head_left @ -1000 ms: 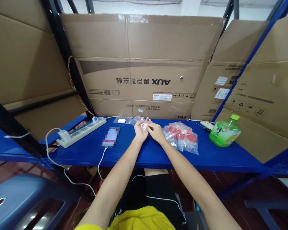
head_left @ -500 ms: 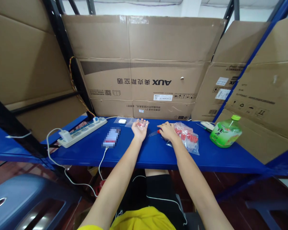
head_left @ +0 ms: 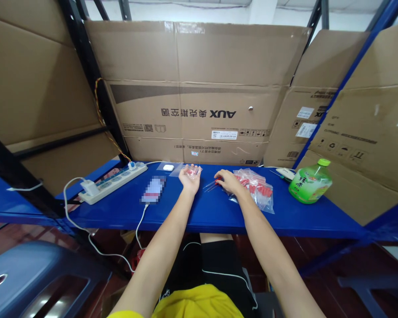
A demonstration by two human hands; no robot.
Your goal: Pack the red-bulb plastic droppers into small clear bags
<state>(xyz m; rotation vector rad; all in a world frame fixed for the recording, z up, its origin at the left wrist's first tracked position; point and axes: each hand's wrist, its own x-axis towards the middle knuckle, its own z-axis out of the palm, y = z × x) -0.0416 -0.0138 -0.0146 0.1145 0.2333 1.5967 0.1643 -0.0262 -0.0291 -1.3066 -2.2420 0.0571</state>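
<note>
My left hand [head_left: 190, 179] lies palm up above the blue table, fingers curled upward, cradling small red pieces [head_left: 191, 171] with clear plastic about them. Their exact kind is too small to make out. My right hand [head_left: 229, 181] is palm down, its thumb and fingertips closed at the red ends of several thin, clear-looking rods [head_left: 211, 186] that point left along the table. Close to its right side lie clear plastic bags [head_left: 264, 203] with many red pieces inside. A flat clear bag [head_left: 175, 170] lies just left of my left hand.
On the left are a power strip [head_left: 114, 181], a phone [head_left: 154, 189] on a white cable and a small white case [head_left: 168, 168]. A green bottle [head_left: 310, 183] stands at right beside a white device [head_left: 285, 172]. Cardboard panels [head_left: 199, 57] wall the blue table [head_left: 212, 216].
My right hand has shifted slightly left, its fingers more bent at the red ends of the rods. The left hand stays palm up, with the view shifted a little.
</note>
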